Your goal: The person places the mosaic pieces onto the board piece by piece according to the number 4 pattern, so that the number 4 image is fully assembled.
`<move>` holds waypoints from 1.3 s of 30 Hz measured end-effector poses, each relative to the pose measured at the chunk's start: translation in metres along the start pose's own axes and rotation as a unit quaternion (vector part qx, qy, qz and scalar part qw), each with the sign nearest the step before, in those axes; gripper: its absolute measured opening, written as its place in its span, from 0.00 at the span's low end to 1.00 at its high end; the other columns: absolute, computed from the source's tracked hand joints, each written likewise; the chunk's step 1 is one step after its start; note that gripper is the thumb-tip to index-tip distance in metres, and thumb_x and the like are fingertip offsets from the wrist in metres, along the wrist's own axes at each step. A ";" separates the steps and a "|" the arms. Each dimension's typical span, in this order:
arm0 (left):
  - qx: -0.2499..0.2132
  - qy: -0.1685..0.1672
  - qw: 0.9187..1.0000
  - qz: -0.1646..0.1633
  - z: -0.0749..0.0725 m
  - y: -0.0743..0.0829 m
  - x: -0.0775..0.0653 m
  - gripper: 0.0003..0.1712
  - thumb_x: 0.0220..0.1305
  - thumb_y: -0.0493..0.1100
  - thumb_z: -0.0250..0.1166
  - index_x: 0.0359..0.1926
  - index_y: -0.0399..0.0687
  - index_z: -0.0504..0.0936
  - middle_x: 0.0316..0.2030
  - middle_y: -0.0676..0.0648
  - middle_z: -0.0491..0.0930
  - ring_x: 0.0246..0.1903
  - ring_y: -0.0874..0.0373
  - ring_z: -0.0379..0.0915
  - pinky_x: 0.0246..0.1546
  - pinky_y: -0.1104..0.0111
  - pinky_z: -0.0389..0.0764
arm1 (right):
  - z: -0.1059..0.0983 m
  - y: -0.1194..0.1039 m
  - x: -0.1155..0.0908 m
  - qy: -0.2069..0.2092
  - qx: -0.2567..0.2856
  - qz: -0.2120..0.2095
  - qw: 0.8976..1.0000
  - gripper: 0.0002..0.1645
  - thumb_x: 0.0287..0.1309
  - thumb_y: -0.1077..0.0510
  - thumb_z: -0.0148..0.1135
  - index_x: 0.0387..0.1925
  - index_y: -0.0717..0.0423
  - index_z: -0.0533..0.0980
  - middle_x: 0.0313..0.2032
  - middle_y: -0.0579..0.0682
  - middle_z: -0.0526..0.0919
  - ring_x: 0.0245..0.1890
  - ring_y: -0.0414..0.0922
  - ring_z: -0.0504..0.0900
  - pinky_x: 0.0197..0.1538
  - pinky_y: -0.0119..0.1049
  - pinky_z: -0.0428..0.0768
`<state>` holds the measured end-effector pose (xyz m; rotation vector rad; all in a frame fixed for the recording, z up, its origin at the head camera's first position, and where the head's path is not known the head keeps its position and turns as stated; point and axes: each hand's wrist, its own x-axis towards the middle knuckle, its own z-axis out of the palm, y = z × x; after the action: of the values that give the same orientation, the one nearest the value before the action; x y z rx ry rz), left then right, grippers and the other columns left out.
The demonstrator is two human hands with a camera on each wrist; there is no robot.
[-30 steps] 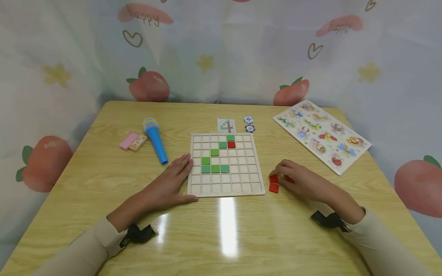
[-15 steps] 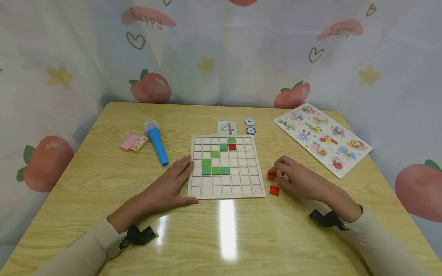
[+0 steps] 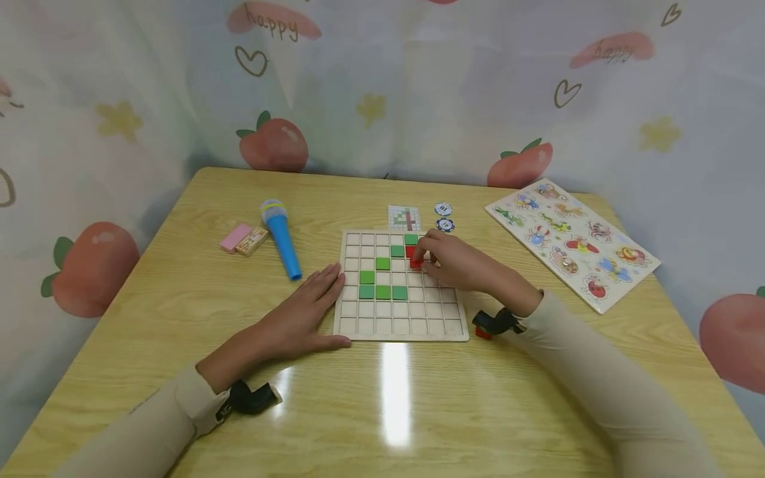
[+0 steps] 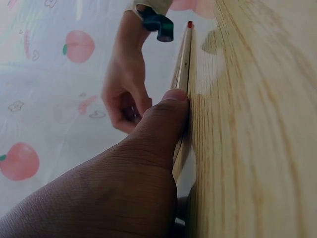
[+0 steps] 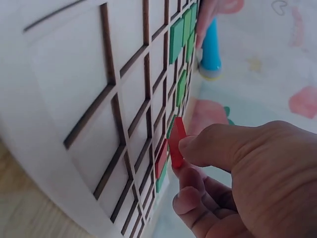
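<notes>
A wooden grid board (image 3: pixel 402 334) lies flat on the table, with several green tiles (image 3: pixel 383 292) and one red tile (image 3: pixel 410 251) set in its squares. My right hand (image 3: pixel 460 262) is over the board's upper right part and pinches a second red tile (image 5: pixel 176 143) between thumb and fingers, tilted just off the grid near the placed red one. My left hand (image 3: pixel 305 312) rests against the board's left edge, fingers extended, thumb (image 4: pixel 174 95) at the near corner. Another red tile (image 3: pixel 483 334) lies on the table, partly hidden under the right wrist's camera.
A small pattern card (image 3: pixel 404 218) and two poker chips (image 3: pixel 444 216) lie behind the board. To the left are a blue toy microphone (image 3: pixel 284 242) and two small blocks (image 3: pixel 244 239), one pink. An insect puzzle board (image 3: pixel 574 242) lies at the right.
My right hand has picked up a red tile from the table right of the board and carried it left and away from me, over the grid. My left hand stays at the board's edge.
</notes>
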<state>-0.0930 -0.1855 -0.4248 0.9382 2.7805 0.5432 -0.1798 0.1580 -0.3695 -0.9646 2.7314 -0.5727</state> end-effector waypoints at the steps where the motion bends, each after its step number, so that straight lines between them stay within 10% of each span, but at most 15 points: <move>1: 0.002 -0.001 1.000 0.000 0.000 0.000 0.001 0.70 0.63 0.79 0.65 0.86 0.42 0.45 0.88 0.41 0.38 0.88 0.44 0.35 0.87 0.45 0.48 | 0.001 0.000 0.003 -0.004 0.004 0.001 1.000 0.07 0.73 0.62 0.65 0.49 0.54 0.82 0.49 0.54 0.80 0.41 0.46 0.79 0.44 0.39 0.82; 19: -0.001 -0.004 1.000 -0.003 -0.003 0.001 -0.001 0.71 0.62 0.79 0.67 0.86 0.42 0.45 0.88 0.41 0.39 0.88 0.43 0.35 0.86 0.44 0.49 | 0.004 -0.003 0.002 -0.006 -0.017 -0.012 1.000 0.10 0.74 0.63 0.64 0.53 0.57 0.84 0.53 0.55 0.82 0.44 0.47 0.81 0.48 0.40 0.84; 29: 0.001 -0.004 1.000 -0.008 -0.002 0.003 0.000 0.71 0.62 0.78 0.67 0.86 0.42 0.46 0.88 0.41 0.39 0.88 0.43 0.35 0.87 0.45 0.49 | -0.016 -0.004 -0.100 0.056 -0.034 0.024 0.998 0.14 0.72 0.62 0.67 0.56 0.55 0.82 0.53 0.51 0.85 0.45 0.42 0.83 0.43 0.35 0.86; 39: 0.002 0.003 1.000 -0.001 0.000 0.003 0.001 0.70 0.62 0.78 0.67 0.86 0.41 0.47 0.88 0.40 0.40 0.87 0.41 0.37 0.86 0.44 0.51 | 0.035 0.006 -0.174 0.097 -0.025 0.054 0.993 0.18 0.66 0.55 0.75 0.55 0.47 0.82 0.51 0.42 0.82 0.45 0.35 0.79 0.47 0.34 0.85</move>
<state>-0.0920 -0.1826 -0.4238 0.9365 2.7877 0.5416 -0.0383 0.2627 -0.3951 -0.8051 2.9620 -0.6107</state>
